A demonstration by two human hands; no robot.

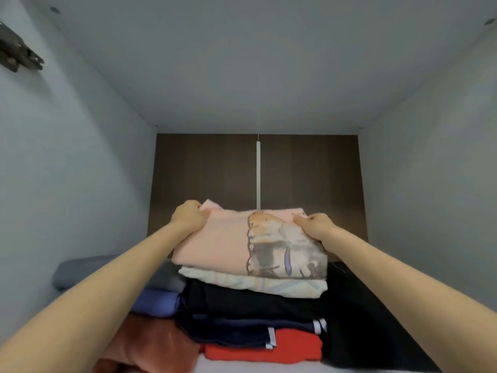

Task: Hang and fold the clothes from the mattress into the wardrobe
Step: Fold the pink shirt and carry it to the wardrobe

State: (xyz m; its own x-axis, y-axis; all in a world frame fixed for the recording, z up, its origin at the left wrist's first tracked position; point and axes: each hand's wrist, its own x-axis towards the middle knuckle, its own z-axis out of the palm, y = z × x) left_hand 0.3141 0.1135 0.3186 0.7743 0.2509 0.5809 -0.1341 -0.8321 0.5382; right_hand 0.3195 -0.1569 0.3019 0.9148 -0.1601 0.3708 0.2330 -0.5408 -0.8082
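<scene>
Inside wardrobe (pixel 67 157), shelf bay. Folded pink top (pixel 215 243) with a printed picture sits highest on the pile. Left hand (pixel 188 216) grips its far left corner, fingers curled into the cloth; right hand (pixel 317 224) pinches its far right edge. Directly under the pink top: cream piece (pixel 255 285), black piece (pixel 242 300), navy piece (pixel 228 329) with white stripes, red piece (pixel 269 348) lowest. Left of the top and lower: grey roll (pixel 80 270), violet fold (pixel 156 302), rust cloth (pixel 150 343). Right and lower: black cloth (pixel 363 319). Behind it: dark panel (pixel 204 170) with white strip (pixel 258 173)
</scene>
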